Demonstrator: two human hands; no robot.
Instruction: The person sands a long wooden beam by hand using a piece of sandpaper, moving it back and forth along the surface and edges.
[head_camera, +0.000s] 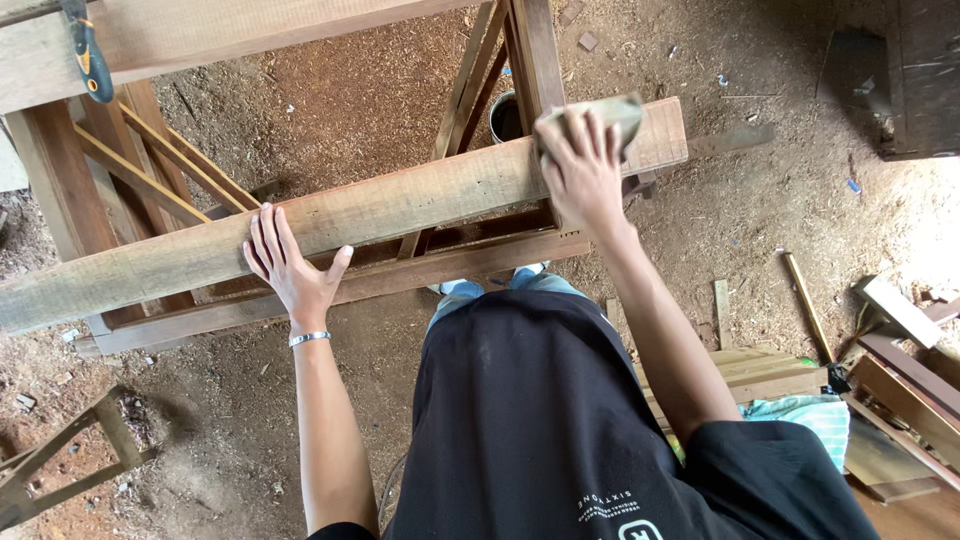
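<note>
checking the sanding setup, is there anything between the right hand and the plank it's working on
Only the folded sandpaper sheet: the right hand presses it flat on the plank. The left hand rests bare on the plank's near edge, nothing between.

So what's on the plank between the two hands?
In the head view, only bare plank runs between the left hand, lying flat, and the right hand, which presses a folded abrasive sheet.

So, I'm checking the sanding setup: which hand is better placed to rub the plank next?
Probably the right hand: it presses the sanding pad on the plank. The left hand lies flat, bare.
</note>
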